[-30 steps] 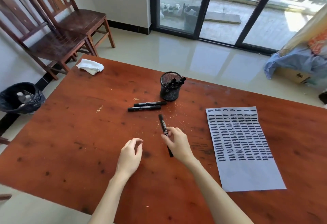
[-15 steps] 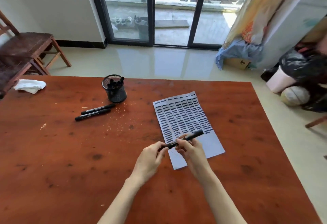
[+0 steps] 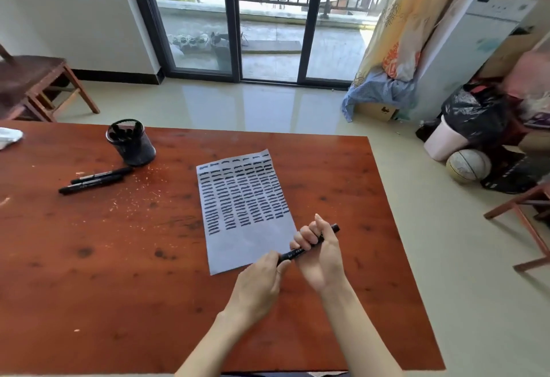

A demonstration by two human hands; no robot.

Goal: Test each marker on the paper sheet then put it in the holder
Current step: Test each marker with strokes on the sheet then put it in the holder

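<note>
A: Marker status?
B: A black marker (image 3: 306,246) is held in both hands above the near right corner of the paper sheet (image 3: 247,213). The right hand (image 3: 320,253) is wrapped round the upper barrel, fingers curled tight. The lower end is pinched by the left hand (image 3: 262,283). Cap on or off cannot be told.
A: Sheet?
B: Laid flat on the table (image 3: 119,272), covered with rows of black strokes; the near strip is left blank.
A: Holder?
B: A black mesh holder (image 3: 131,143) is stood at the far left, well apart from the sheet, with markers inside. Two more markers (image 3: 95,179) are laid side by side just in front of it. Pale crumbs are scattered nearby.
</note>
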